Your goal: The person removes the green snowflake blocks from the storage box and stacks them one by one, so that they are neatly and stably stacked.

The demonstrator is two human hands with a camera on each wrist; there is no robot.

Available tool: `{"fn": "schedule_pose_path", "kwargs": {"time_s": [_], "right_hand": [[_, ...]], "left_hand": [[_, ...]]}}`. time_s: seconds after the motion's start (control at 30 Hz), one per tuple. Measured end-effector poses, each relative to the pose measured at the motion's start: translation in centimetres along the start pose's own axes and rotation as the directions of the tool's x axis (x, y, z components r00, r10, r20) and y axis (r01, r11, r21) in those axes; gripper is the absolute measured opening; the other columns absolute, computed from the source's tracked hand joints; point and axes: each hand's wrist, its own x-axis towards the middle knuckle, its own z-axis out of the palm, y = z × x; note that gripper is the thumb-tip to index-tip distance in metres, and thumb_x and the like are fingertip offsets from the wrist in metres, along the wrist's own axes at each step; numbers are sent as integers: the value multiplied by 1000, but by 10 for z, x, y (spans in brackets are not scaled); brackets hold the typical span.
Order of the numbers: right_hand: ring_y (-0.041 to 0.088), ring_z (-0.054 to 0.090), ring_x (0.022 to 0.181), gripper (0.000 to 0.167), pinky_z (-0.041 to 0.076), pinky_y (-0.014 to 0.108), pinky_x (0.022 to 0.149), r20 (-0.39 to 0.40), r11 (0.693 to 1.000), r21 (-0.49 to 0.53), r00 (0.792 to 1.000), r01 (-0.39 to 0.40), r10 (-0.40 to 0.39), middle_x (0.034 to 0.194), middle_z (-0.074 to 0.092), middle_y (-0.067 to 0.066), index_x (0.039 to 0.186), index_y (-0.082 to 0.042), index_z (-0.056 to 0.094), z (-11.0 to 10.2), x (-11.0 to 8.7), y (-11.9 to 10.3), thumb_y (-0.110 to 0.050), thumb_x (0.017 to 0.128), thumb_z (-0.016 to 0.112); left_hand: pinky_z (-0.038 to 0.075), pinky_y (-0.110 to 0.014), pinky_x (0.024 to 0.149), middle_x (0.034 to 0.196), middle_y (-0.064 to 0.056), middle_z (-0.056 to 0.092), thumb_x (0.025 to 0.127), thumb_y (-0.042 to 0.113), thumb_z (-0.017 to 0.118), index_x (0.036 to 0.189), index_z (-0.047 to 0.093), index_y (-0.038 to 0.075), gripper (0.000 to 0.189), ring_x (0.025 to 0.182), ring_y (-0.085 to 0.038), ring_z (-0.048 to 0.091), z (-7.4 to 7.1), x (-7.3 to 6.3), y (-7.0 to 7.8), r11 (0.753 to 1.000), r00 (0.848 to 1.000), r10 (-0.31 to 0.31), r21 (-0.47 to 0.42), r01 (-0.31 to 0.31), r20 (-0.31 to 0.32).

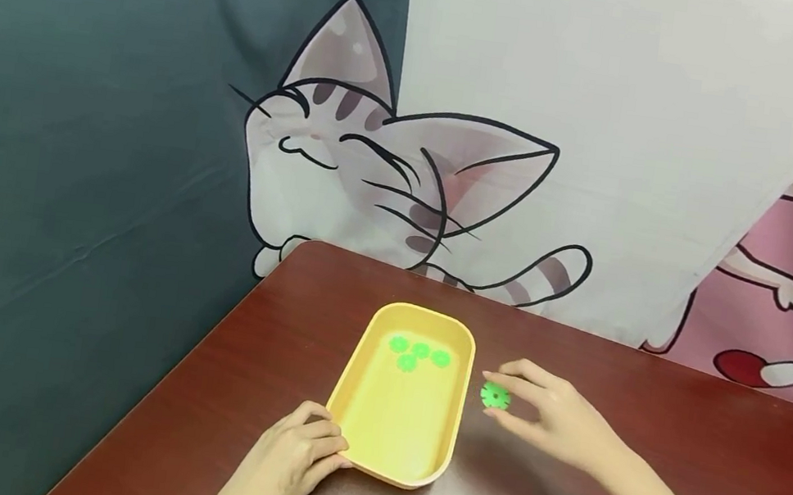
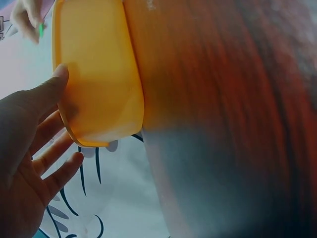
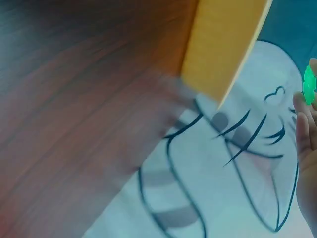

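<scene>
The right hand (image 1: 557,416) pinches a notched green disc (image 1: 490,391) by its edge between thumb and fingers, a narrow grip that leaves both faces uncovered; the right wrist view shows it nearly edge-on at the fingertips. The disc is just beside the yellow tray (image 1: 397,425), to the right of its long wall and apart from it; how high it hangs over the table (image 1: 700,433) is hard to tell. The left hand (image 1: 289,453) grips the tray at its near-left corner, fingers and thumb closed about the wall, probably to stop it sliding, and a hold on that corner leaves the right side and the open top unobstructed. Inside, four discs (image 1: 408,362) sit together at the far end, well away from the gripping fingers. The tray's raised walls would likely stop such small, flat pieces from straying across the table.
</scene>
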Motion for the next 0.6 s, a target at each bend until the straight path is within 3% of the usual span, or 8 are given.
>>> {"fn": "schedule_pose_path", "kwargs": {"time_s": [0.1,0.33,0.6], "right_hand": [[-2,56,77,44,45,8,66,13,1000,-31,1000,-2,3,101,57,-8,110,-11,68,-5,-18,1,-16,69,81],[-3,54,68,30,42,6,59,47,992,-59,993,-108,111,96,56,-10,99,-18,70,11,-53,5,-21,71,81],[2,49,71,25,41,19,64,71,970,-221,990,-102,120,90,57,-17,89,-24,70,29,-69,12,-34,69,81]], "left_hand": [[47,-21,79,81,18,62,75,28,77,78,69,24,10,92,-11,53,-3,-4,-3,1000,1000,-8,10,8,-3],[44,-20,80,79,19,61,71,24,80,77,67,24,14,89,-11,52,-15,-19,-10,1000,999,-17,6,17,-47],[43,-20,79,79,18,60,72,24,79,78,67,22,14,89,-12,51,-22,-25,-12,1000,998,-10,-9,9,-56]]}}
